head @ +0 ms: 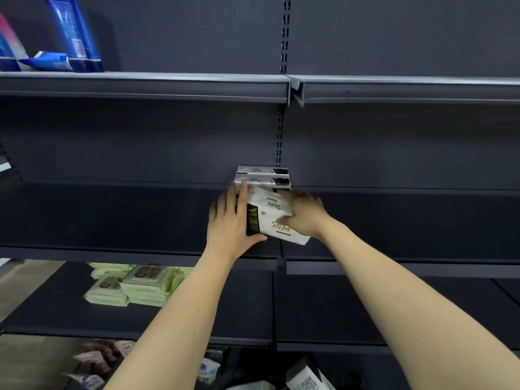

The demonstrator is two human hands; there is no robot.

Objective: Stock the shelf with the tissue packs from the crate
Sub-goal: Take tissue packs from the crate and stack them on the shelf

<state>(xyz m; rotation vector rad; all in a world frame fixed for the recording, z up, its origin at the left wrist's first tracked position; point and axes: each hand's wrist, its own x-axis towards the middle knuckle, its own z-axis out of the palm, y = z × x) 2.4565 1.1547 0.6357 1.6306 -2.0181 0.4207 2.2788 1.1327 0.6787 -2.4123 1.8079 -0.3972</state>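
Both hands hold a white soft tissue pack with black end panel (pixel 271 218) tilted on the dark grey metal shelf (pixel 112 215): the left hand (pixel 235 220) lies flat against its left end, the right hand (pixel 302 215) grips its right side. Two matching stacked packs (pixel 263 175) sit just behind.

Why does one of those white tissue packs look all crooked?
The front tissue pack sits twisted, not lined up with the two stacked packs behind it. The left hand and right hand hold it; it isn't set straight on the shelf yet.
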